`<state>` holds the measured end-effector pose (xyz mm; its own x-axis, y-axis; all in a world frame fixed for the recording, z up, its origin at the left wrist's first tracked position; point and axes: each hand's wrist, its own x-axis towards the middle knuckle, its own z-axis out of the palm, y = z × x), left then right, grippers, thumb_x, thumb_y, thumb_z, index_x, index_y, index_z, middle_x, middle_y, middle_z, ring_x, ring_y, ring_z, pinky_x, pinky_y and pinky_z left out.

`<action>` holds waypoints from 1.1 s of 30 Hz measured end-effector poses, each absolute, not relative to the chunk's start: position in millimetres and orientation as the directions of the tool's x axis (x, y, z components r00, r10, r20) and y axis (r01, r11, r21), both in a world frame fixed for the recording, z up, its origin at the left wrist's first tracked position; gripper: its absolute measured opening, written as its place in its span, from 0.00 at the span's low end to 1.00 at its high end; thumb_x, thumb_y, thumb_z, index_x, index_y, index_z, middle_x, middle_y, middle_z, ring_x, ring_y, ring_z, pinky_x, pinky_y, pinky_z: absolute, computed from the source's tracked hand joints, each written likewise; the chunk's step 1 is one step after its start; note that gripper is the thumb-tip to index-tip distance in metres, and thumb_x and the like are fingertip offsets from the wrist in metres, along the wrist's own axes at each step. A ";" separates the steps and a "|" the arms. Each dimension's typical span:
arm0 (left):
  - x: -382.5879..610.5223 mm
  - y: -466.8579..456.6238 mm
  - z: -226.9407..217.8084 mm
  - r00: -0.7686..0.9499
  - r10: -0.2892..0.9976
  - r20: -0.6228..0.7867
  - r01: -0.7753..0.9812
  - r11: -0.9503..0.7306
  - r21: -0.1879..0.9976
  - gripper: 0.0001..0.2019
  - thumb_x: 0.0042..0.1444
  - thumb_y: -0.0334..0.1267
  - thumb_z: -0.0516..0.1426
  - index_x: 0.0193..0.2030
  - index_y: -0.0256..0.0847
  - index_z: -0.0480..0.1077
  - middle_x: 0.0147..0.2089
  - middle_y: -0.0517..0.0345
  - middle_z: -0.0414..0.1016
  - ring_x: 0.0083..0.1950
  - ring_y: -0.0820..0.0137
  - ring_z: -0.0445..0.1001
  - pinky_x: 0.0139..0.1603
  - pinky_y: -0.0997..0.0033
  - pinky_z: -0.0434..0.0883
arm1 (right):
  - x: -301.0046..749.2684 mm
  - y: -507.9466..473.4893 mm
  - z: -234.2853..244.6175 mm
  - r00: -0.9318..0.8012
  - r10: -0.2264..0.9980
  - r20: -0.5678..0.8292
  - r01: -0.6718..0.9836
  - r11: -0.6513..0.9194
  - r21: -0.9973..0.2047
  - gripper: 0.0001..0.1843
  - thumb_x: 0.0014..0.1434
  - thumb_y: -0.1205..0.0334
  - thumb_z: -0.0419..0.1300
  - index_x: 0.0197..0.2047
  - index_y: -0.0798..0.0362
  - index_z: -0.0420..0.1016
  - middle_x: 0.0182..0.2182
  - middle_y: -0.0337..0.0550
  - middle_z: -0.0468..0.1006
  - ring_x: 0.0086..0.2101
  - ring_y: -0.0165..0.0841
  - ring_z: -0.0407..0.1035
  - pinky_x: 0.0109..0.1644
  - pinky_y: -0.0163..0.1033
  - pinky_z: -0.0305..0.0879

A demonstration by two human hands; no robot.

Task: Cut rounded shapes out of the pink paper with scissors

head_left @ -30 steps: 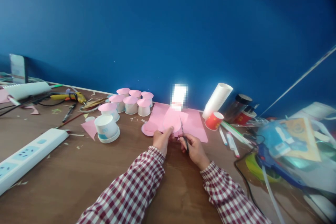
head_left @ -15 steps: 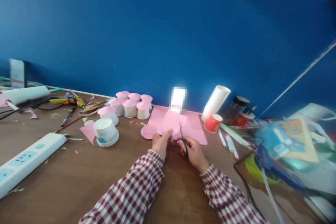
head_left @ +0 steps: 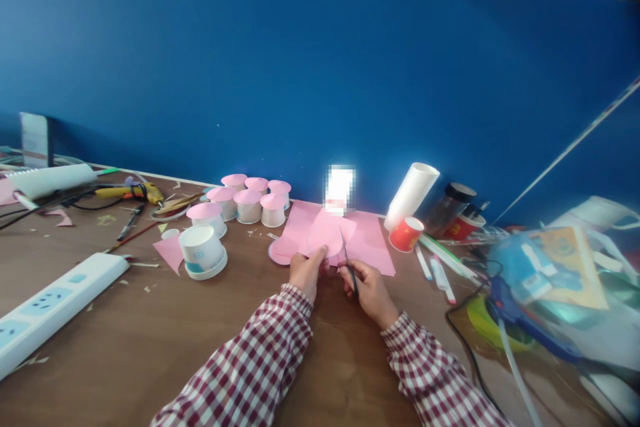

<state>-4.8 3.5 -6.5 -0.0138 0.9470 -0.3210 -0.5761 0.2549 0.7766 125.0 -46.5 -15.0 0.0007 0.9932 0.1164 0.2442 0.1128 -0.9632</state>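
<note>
My left hand (head_left: 307, 273) pinches the lower edge of a piece of pink paper (head_left: 323, 233), thumb on top. The paper has a rounded outline on its left and a loose corner at its right. In my right hand (head_left: 367, 287) is a pair of scissors (head_left: 351, 271), its blades pointing away from me at the paper's right side. Beneath lie larger pink sheets (head_left: 377, 250), and a pink rounded piece (head_left: 278, 252) shows at their left.
Several paper cups with pink tops (head_left: 248, 203) stand to the left, near an uncovered white cup (head_left: 201, 250). A power strip (head_left: 60, 303) lies at far left. Rightward are a red cup (head_left: 406, 235), a white roll (head_left: 413, 197), markers (head_left: 440, 277) and a blue glue gun (head_left: 530, 323).
</note>
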 end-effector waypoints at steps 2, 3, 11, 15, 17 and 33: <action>-4.9 3.7 -6.9 -0.015 0.948 -0.318 -0.572 0.252 0.780 0.13 0.35 0.36 0.67 0.25 0.29 0.71 0.19 0.60 0.69 0.21 0.78 0.67 0.20 0.80 0.65 | 124.6 -47.0 -13.9 0.002 0.993 0.118 0.245 0.114 -0.963 0.16 0.58 0.52 0.57 0.39 0.58 0.72 0.17 0.34 0.67 0.19 0.27 0.62 0.22 0.31 0.58; -5.0 3.8 -7.0 -0.016 0.949 -0.315 -0.569 0.250 0.783 0.13 0.35 0.36 0.66 0.25 0.30 0.71 0.19 0.60 0.69 0.21 0.78 0.66 0.20 0.80 0.65 | 124.4 -47.2 -13.4 0.003 0.993 0.117 0.247 0.113 -0.962 0.16 0.58 0.52 0.57 0.39 0.58 0.72 0.17 0.34 0.67 0.18 0.27 0.62 0.22 0.31 0.58; -5.1 4.6 -6.3 -0.025 0.955 -0.297 -0.567 0.231 0.790 0.12 0.36 0.37 0.66 0.24 0.31 0.70 0.18 0.61 0.67 0.19 0.78 0.65 0.18 0.80 0.64 | 123.9 -47.9 -12.8 0.004 0.994 0.107 0.263 0.102 -0.959 0.16 0.58 0.52 0.56 0.40 0.58 0.72 0.18 0.34 0.67 0.18 0.27 0.62 0.22 0.32 0.59; -4.9 4.2 -4.2 -0.044 0.946 -0.321 -0.585 0.236 0.776 0.15 0.35 0.36 0.67 0.30 0.31 0.71 0.23 0.58 0.71 0.22 0.76 0.69 0.19 0.79 0.67 | 123.5 -48.5 -12.9 -0.004 0.995 0.097 0.266 0.095 -0.959 0.17 0.58 0.52 0.56 0.41 0.57 0.73 0.18 0.34 0.67 0.19 0.27 0.62 0.22 0.31 0.59; -4.8 3.3 -2.7 -0.036 0.951 -0.306 -0.577 0.230 0.784 0.15 0.35 0.36 0.67 0.30 0.30 0.72 0.24 0.57 0.72 0.22 0.76 0.69 0.19 0.78 0.67 | 123.3 -48.7 -12.4 -0.015 0.995 0.098 0.269 0.098 -0.958 0.17 0.58 0.52 0.56 0.41 0.57 0.73 0.18 0.34 0.67 0.19 0.27 0.62 0.23 0.31 0.59; -5.2 -3.9 7.7 -0.033 0.948 -0.316 -0.534 0.250 0.807 0.11 0.35 0.32 0.66 0.24 0.30 0.70 0.20 0.59 0.69 0.20 0.77 0.66 0.19 0.78 0.66 | 124.1 -46.5 -12.5 -0.025 0.996 0.089 0.223 0.092 -0.970 0.16 0.57 0.51 0.57 0.40 0.57 0.71 0.18 0.33 0.67 0.19 0.26 0.62 0.23 0.32 0.60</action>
<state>-5.2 -3.9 7.7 -0.0335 0.9483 -0.3157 -0.5344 0.2500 0.8074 124.1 -46.5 -12.5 -0.0248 0.9957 0.0889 0.2229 0.0921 -0.9705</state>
